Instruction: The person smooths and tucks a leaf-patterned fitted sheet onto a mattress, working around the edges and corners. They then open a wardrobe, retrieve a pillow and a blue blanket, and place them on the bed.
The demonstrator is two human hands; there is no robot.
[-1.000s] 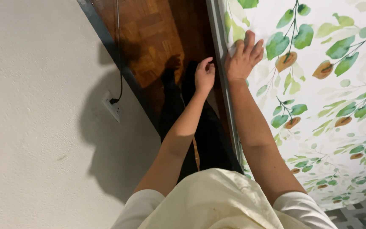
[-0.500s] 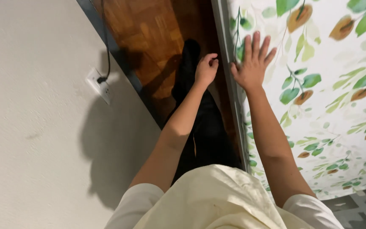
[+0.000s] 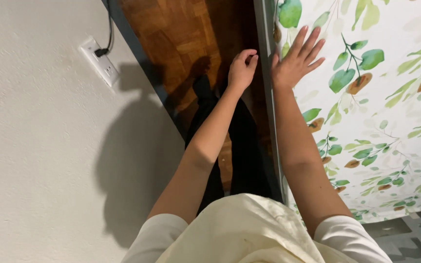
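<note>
We are looking down at two bare arms reaching forward. The right hand (image 3: 296, 61) is lying flat with its fingers spread wide, pressing on a soft white sheet (image 3: 381, 112) printed with green leaves and small brown shapes. The sheet is filling the side from 1 o'clock down to 4 o'clock, and it is looking smooth and flat. The left hand (image 3: 242, 68) is curling loosely, with thumb and fingertips close together, just beside the thin grey edge (image 3: 269, 97) of the sheet at 12 o'clock. We cannot tell if it is pinching anything.

Under the arms, a shiny brown wooden floor (image 3: 181, 44) made of little square blocks is showing. Dark trouser legs (image 3: 242, 146) are standing on it. At 9 o'clock a bumpy white wall (image 3: 40, 146) is holding a white socket (image 3: 99, 62) with a black cord (image 3: 109, 24) plugged in. A pale cream shirt (image 3: 239, 229) is sitting at 6 o'clock.
</note>
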